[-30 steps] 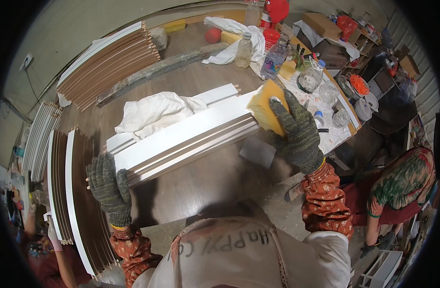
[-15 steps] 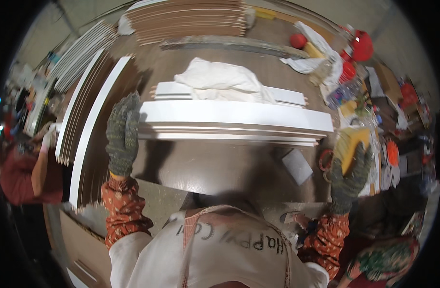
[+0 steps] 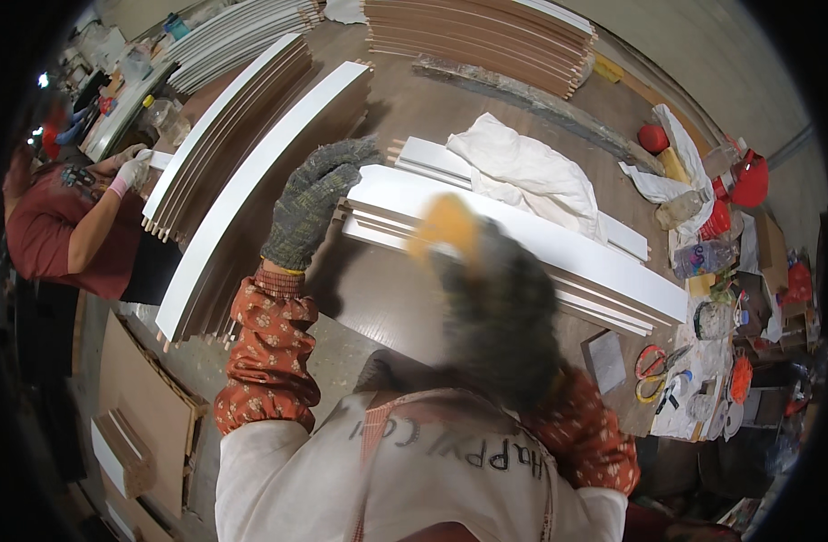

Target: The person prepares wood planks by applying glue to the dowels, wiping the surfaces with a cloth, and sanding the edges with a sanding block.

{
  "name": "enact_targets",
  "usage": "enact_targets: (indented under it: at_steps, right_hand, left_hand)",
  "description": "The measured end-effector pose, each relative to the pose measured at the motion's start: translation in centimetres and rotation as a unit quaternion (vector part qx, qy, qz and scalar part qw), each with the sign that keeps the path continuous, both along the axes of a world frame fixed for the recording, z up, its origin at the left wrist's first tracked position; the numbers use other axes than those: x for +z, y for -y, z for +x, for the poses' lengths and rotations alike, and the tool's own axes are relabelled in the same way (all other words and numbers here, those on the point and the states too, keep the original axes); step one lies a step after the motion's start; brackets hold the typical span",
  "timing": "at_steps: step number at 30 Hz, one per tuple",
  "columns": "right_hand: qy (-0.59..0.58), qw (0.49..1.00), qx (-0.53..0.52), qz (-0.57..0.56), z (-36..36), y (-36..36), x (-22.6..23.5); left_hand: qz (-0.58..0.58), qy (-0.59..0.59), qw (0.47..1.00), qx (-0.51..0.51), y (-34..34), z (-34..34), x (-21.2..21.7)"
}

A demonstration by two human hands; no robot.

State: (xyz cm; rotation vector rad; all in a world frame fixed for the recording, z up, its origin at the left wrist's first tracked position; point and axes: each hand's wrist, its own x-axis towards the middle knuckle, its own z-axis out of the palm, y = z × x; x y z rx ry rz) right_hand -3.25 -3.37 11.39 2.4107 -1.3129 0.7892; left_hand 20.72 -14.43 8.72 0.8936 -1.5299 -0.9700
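My left hand (image 3: pixel 319 200), in a dark grey-green knitted glove, rests at the left end of a white board (image 3: pixel 513 230). Its fingers are stretched out against the board's end and do not wrap round it. More white-edged boards lie just under and in front of this one. My right hand (image 3: pixel 509 312), gloved alike and smeared by motion, is raised in front of the board's near edge. It holds a yellow pad (image 3: pixel 447 226), too blurred to tell its exact kind. A crumpled white cloth (image 3: pixel 531 172) lies on the boards behind.
Stacks of white-faced boards (image 3: pixel 260 190) stand left, with a brown-edged pile (image 3: pixel 477 45) at the back. A worn bar (image 3: pixel 540 108) lies before that pile. Right are a grey block (image 3: pixel 604 359), scissors (image 3: pixel 651 370) and clutter. A co-worker (image 3: pixel 84 226) stands left.
The view has swung right, so the boards now slant down to the right. My right hand has come from the boards' right end to their middle with the yellow pad. My left hand stays at the left end.
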Motion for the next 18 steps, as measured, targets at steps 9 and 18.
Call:
enact_targets:
  at_steps: [9, 18]
  right_hand:
    - [0.076, 0.990, 0.106, -0.059, 4.7, 3.4, 0.2]
    - [-0.014, 0.900, -0.435, -0.009, -14.2, -12.7, -0.7]
  left_hand:
    - [-0.001, 0.061, 0.997, -0.053, 0.9, 0.2, -1.1]
    - [0.034, -0.020, 0.998, -0.057, 1.1, 1.4, -0.8]
